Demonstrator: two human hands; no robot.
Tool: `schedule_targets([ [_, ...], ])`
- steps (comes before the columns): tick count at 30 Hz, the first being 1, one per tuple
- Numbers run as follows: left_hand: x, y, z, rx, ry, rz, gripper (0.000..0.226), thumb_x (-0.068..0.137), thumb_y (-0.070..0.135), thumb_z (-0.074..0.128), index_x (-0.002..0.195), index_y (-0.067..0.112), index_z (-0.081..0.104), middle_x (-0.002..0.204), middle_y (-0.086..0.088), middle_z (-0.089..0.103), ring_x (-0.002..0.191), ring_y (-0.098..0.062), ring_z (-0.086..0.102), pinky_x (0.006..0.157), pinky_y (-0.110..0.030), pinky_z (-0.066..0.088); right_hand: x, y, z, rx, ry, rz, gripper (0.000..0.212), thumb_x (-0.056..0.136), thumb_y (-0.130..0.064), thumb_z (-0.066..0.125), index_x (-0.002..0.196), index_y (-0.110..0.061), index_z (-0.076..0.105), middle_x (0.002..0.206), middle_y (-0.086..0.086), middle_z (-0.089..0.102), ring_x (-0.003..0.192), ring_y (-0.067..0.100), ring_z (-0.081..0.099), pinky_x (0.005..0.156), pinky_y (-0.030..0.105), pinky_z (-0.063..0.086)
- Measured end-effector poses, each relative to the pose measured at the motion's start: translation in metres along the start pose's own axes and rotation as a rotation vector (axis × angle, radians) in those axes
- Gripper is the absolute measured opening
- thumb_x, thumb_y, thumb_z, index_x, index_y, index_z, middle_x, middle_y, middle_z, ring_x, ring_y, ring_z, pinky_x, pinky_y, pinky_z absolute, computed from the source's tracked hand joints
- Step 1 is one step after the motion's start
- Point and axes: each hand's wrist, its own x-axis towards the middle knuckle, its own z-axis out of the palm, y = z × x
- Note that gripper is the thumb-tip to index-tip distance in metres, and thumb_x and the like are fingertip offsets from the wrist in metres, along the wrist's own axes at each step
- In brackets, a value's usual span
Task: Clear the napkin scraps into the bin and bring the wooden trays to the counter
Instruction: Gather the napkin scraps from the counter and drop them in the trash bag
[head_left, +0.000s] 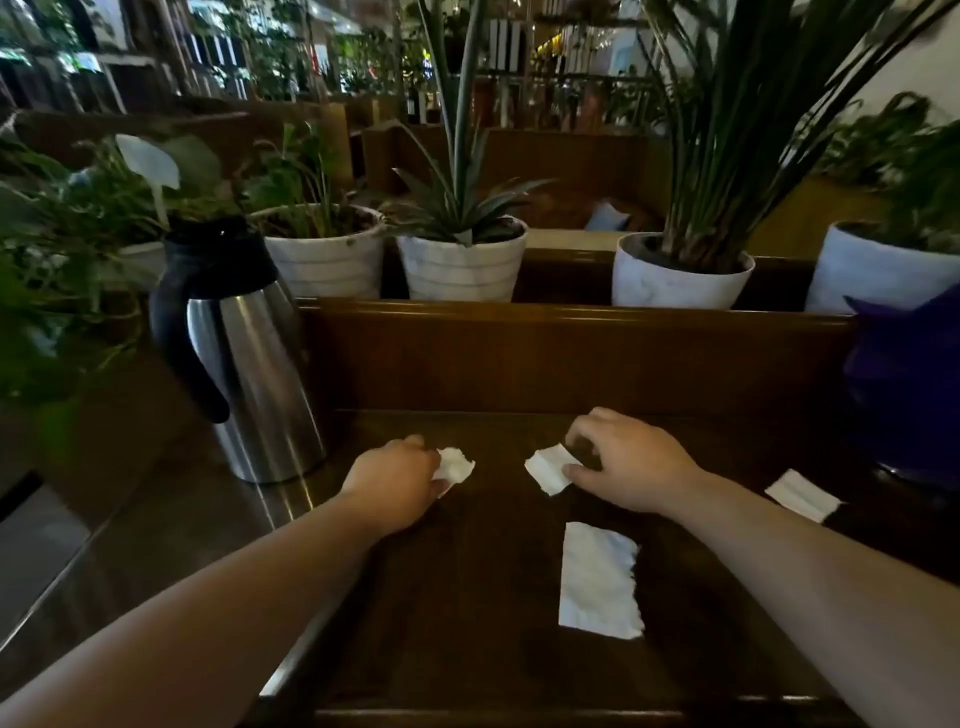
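A dark wooden tray (467, 649) lies in front of me with white napkin scraps on it. My left hand (397, 480) is closed around a crumpled scrap (457, 463) at the tray's far left. My right hand (628, 462) pinches a small folded scrap (545, 470) between thumb and fingers. A larger torn napkin piece (597, 582) lies flat nearer to me, untouched. Another folded scrap (800, 493) rests to the right, beyond my right forearm. No bin or counter is visible.
A steel thermos jug (249, 364) with a black handle stands at the left. Several white plant pots (462, 265) line a wooden ledge (571, 312) behind the tray. A dark purple object (909, 389) sits at the right edge.
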Motion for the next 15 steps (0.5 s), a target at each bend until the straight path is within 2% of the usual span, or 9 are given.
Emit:
schedule_targets([
  [2, 0.000, 0.001, 0.000, 0.006, -0.001, 0.020, 0.027, 0.093, 0.039, 0.044, 0.112, 0.026, 0.057, 0.105, 0.002, 0.056, 0.084, -0.014, 0.057, 0.070, -0.032, 0.052, 0.006, 0.002, 0.000, -0.009, 0.000, 0.011, 0.033, 0.088, -0.047, 0.058, 0.116, -0.028, 0.056, 0.105, -0.008, 0.053, 0.087, 0.007, 0.053, 0.065, 0.022, 0.044],
  [5, -0.006, 0.007, -0.001, -0.001, 0.015, 0.021, 0.022, 0.094, 0.036, 0.041, 0.107, 0.027, 0.058, 0.100, 0.005, 0.058, 0.080, -0.011, 0.057, 0.067, -0.031, 0.052, 0.021, 0.004, 0.006, -0.014, -0.053, 0.040, 0.033, 0.089, -0.048, 0.056, 0.112, -0.026, 0.057, 0.095, -0.008, 0.054, 0.082, 0.008, 0.053, 0.064, 0.026, 0.044],
  [7, -0.012, 0.014, -0.004, -0.036, 0.077, 0.036, 0.024, 0.095, 0.039, 0.038, 0.103, 0.029, 0.058, 0.094, 0.008, 0.057, 0.076, -0.009, 0.055, 0.062, -0.027, 0.048, 0.029, 0.004, 0.012, -0.033, -0.085, 0.056, 0.033, 0.089, -0.051, 0.054, 0.108, -0.024, 0.059, 0.090, -0.008, 0.057, 0.079, 0.010, 0.054, 0.062, 0.028, 0.043],
  [11, -0.029, 0.032, -0.016, -0.104, 0.231, 0.098, 0.023, 0.093, 0.039, 0.040, 0.099, 0.029, 0.060, 0.087, 0.010, 0.058, 0.070, -0.007, 0.053, 0.055, -0.025, 0.044, 0.039, 0.003, 0.025, -0.087, -0.111, 0.032, 0.033, 0.088, -0.053, 0.053, 0.093, -0.022, 0.062, 0.080, -0.003, 0.064, 0.071, 0.013, 0.059, 0.061, 0.032, 0.051],
  [15, -0.041, 0.055, -0.030, -0.171, 0.317, 0.162, 0.018, 0.091, 0.034, 0.048, 0.095, 0.026, 0.063, 0.084, 0.010, 0.061, 0.066, -0.004, 0.051, 0.051, -0.017, 0.034, 0.043, 0.005, 0.036, -0.099, -0.111, -0.020, 0.017, 0.091, -0.039, 0.056, 0.095, -0.023, 0.061, 0.078, -0.004, 0.061, 0.069, 0.012, 0.057, 0.058, 0.030, 0.046],
])
